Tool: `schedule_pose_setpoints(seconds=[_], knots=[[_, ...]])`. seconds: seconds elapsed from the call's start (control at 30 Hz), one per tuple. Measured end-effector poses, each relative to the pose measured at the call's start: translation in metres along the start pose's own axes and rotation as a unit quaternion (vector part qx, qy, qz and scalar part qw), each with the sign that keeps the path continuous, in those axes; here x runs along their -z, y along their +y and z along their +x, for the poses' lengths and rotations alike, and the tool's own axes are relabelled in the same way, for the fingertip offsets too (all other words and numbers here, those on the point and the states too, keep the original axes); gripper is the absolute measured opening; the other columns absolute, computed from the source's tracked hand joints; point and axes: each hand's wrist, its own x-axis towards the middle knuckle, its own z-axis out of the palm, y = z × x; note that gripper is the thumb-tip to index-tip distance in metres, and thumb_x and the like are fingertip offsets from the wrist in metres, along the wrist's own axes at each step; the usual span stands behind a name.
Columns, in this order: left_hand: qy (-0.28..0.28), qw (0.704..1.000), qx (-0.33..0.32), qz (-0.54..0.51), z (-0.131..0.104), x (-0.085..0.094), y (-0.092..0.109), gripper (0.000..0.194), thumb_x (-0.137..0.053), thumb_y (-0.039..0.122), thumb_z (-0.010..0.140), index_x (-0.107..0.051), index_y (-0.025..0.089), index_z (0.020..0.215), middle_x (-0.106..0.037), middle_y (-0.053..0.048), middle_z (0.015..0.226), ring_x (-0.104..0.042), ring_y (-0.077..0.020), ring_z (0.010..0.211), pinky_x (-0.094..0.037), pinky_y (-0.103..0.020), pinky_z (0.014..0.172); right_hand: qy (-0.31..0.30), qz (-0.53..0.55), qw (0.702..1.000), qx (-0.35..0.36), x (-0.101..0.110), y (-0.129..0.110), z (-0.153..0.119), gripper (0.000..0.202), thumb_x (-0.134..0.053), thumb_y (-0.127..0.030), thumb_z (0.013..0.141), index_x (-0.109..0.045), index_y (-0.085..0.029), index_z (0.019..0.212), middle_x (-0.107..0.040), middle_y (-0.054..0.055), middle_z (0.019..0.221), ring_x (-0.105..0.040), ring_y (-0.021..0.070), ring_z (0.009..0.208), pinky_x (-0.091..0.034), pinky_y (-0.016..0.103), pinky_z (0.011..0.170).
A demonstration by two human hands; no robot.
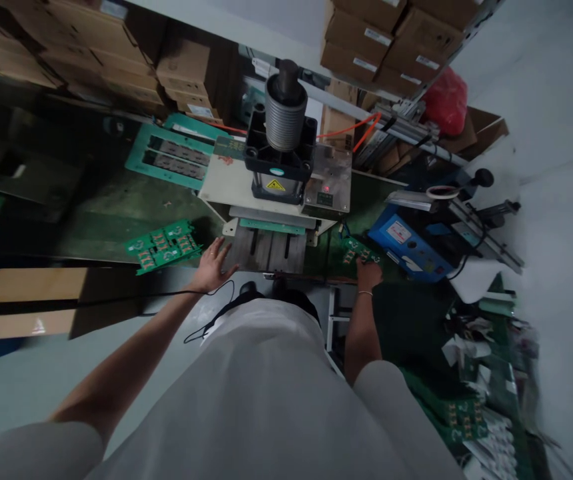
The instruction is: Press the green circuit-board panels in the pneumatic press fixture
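My left hand [211,268] lies at the bench edge with its fingers spread, beside the metal base plate [266,251] of a press. It holds nothing. To its left rests a pile of green circuit boards [162,245] with orange and white markings. My right hand [369,273], right of the press, has its fingers closed on the near edge of another green circuit board [359,251]; the fingertips are partly hidden. Between both hands stands the press [276,187], with a ribbed cylinder on top and a green piece under its head.
A blue machine [409,243] with knobs stands on the right. Green frames [139,157] lie behind the press at left. Cardboard boxes [186,70] line the back. More circuit boards [466,420] sit at lower right. A black cable [156,294] crosses near my left wrist.
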Motion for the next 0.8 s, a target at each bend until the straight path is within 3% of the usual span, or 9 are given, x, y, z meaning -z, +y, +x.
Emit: schedule_pose_setpoints(seconds=[0.1, 0.43, 0.63, 0.8], knots=[[0.010, 1.000, -0.012, 0.001, 0.012, 0.003, -0.003, 0.071, -0.066, 0.057, 0.090, -0.052, 0.018, 0.148, -0.046, -0.023, 0.159, -0.038, -0.0433, 0.153, -0.037, -0.062, 0.123, 0.028, 0.015, 0.999, 0.026, 0.004, -0.001, -0.018, 0.037, -0.069, -0.046, 0.090, -0.081, -0.012, 0.098, -0.077, 0.024, 0.104, -0.073, 0.0387, 0.106, -0.054, 0.049, 0.091], [-0.012, 0.998, -0.066, 0.004, 0.044, 0.004, -0.001, 0.051, -0.061, 0.046, 0.094, -0.061, 0.019, 0.137, -0.052, -0.020, 0.153, -0.042, -0.0384, 0.149, -0.039, -0.058, 0.123, 0.015, 0.047, 0.992, 0.112, 0.002, -0.024, -0.086, 0.034, -0.065, -0.046, 0.088, -0.076, -0.014, 0.088, -0.077, 0.016, 0.099, -0.070, 0.0337, 0.102, -0.048, 0.040, 0.082], [-0.014, 0.997, -0.079, 0.003, 0.053, -0.002, 0.000, 0.049, -0.065, 0.041, 0.091, -0.062, 0.019, 0.135, -0.050, -0.019, 0.154, -0.042, -0.0381, 0.148, -0.040, -0.056, 0.122, 0.015, 0.070, 0.982, 0.172, -0.002, -0.033, -0.107, 0.034, -0.063, -0.050, 0.088, -0.073, -0.018, 0.080, -0.077, 0.013, 0.089, -0.070, 0.0294, 0.092, -0.045, 0.035, 0.078], [-0.022, 0.996, -0.090, -0.002, 0.061, -0.004, 0.001, 0.050, -0.064, 0.041, 0.091, -0.063, 0.017, 0.134, -0.051, -0.020, 0.152, -0.042, -0.0388, 0.148, -0.040, -0.058, 0.121, 0.020, 0.073, 0.980, 0.182, 0.001, -0.042, -0.119, 0.031, -0.066, -0.048, 0.086, -0.073, -0.018, 0.082, -0.077, 0.012, 0.093, -0.069, 0.0290, 0.096, -0.045, 0.036, 0.083]])
